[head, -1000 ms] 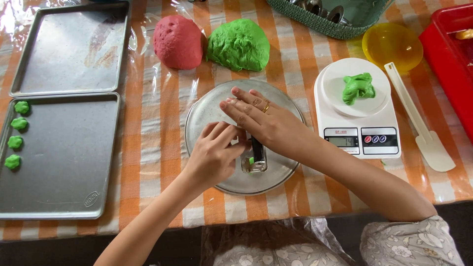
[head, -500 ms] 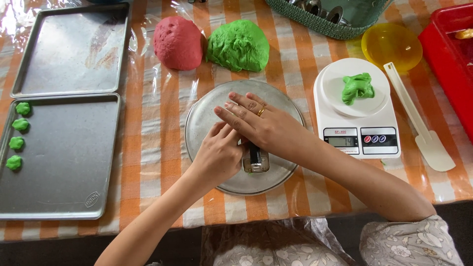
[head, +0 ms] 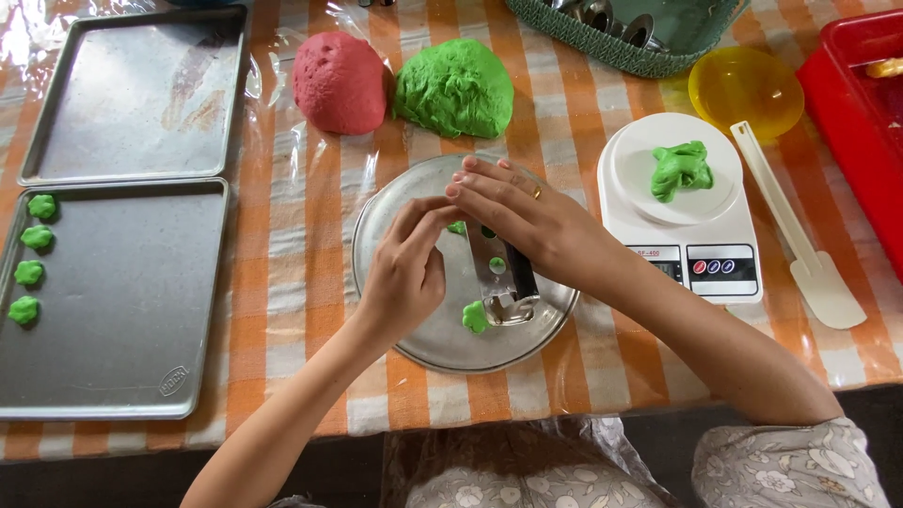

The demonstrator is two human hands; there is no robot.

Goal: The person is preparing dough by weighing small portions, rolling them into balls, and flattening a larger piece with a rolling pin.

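A round metal plate (head: 404, 329) lies on the checked cloth in front of me. My right hand (head: 541, 226), with a ring on one finger, reaches in from the right and grips a small metal tool with a black part (head: 503, 282) over the plate. My left hand (head: 404, 277) is beside it, fingertips pinched together at the tool's far end, touching my right fingertips. A small green dough bit (head: 458, 227) sits right at that pinch; whether the left fingers hold it is hidden. Two more green bits (head: 475, 317) lie on the plate.
Red dough (head: 339, 83) and a green dough lump (head: 454, 87) sit behind the plate. A white scale (head: 701, 268) carries a green dough piece (head: 682, 169). Further right are a white spatula (head: 800, 245), yellow bowl (head: 745, 89) and red bin (head: 861, 122); two baking trays (head: 113, 310) at left hold several green dough pieces (head: 30, 254).
My left hand slid up and to the left, off the tool's lower part, uncovering a green bit at the plate's near side. My right hand stayed on the tool.
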